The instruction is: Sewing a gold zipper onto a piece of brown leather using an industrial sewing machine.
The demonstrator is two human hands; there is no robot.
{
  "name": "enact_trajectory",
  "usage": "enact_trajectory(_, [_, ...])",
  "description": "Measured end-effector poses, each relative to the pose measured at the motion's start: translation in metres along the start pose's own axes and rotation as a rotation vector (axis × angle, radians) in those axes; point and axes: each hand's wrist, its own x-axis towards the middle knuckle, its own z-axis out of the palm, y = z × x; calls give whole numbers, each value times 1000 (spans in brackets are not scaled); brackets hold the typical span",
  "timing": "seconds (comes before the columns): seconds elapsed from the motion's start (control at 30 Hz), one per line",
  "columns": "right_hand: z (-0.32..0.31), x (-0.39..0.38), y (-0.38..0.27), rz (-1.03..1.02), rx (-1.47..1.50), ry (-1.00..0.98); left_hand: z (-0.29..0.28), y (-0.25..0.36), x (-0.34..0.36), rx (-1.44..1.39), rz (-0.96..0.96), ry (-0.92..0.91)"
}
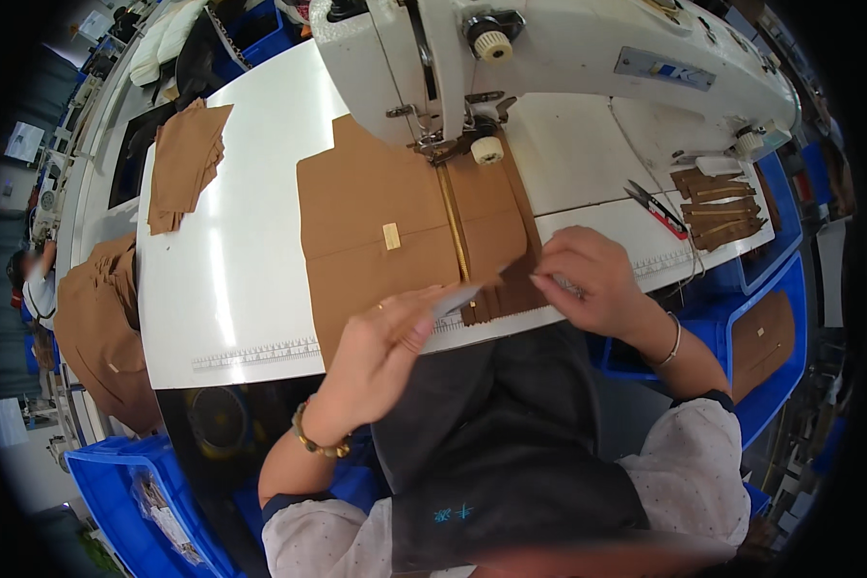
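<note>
A brown fabric piece (pixel 366 197) lies flat under the sewing machine's needle area (pixel 438 144), with a gold-toothed zipper (pixel 455 222) running along it toward me. A small tan label (pixel 391 236) sits left of the zipper. Near the zipper's lower end, my left hand (pixel 371 356) has its fingers close together, with a pale, blurred flat piece (pixel 456 301) at their tips; its kind is unclear. My right hand (pixel 588 279) pinches the fabric's raised edge beside the zipper's near end. Something small and greyish shows under its curled fingers.
Red-handled thread snips (pixel 657 210) and brown zipper strips (pixel 722 207) lie at the right. A stack of brown pieces (pixel 188 159) rests at the far left, with more brown fabric (pixel 106 328) draped nearer. Blue crates (pixel 144 501) flank the table.
</note>
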Motion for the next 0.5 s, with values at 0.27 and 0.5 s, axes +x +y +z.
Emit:
enact_trajectory(0.27, [34, 7, -19, -315, -90, -62, -4, -6, 0, -277, -184, 188])
enact_trajectory(0.5, [41, 6, -17, -418, -176, -42, -3, -9, -3, -338, -96, 199])
